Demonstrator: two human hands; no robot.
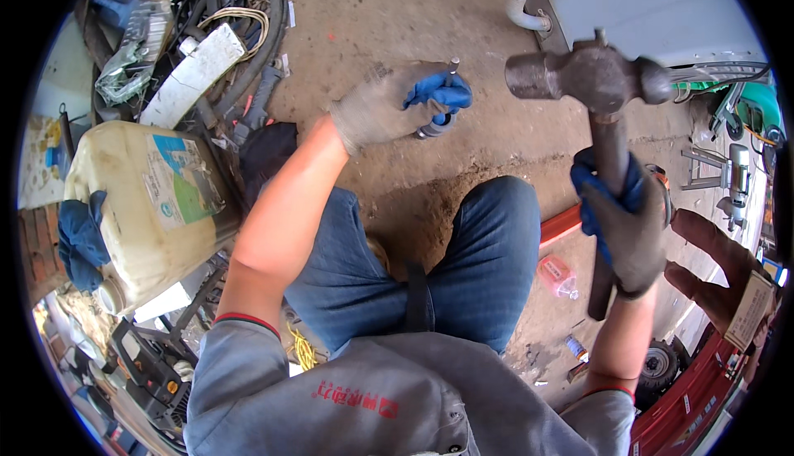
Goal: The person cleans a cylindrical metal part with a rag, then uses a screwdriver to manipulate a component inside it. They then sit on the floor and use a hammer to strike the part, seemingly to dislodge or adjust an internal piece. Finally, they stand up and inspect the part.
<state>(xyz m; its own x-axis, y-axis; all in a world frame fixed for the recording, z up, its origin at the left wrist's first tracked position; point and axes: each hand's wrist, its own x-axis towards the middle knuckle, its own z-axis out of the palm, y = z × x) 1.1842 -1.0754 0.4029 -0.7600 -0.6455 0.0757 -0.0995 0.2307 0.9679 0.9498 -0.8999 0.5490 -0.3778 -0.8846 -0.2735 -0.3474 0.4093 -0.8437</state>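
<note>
My right hand [633,228], in a grey glove with blue fingers, is wrapped round the handle of a ball-peen hammer [597,79]. The hammer is raised, its steel head above the fist and the handle's end below it. My left hand [389,104], gloved alike, is closed on a slim metal rod [453,65], whose tip sticks up past the fingers. A dark round metal part [433,129] shows just under those fingers. Whether it joins the rod is hidden by the glove.
A yellowed plastic jerrycan [136,199] stands at left, below heaped hoses and cables [265,21]. On the concrete floor [397,21] at right lie a pink bottle [557,276] and a small can [576,347]. A grey cabinet [653,9] stands at far right, red machinery [686,398] lower right.
</note>
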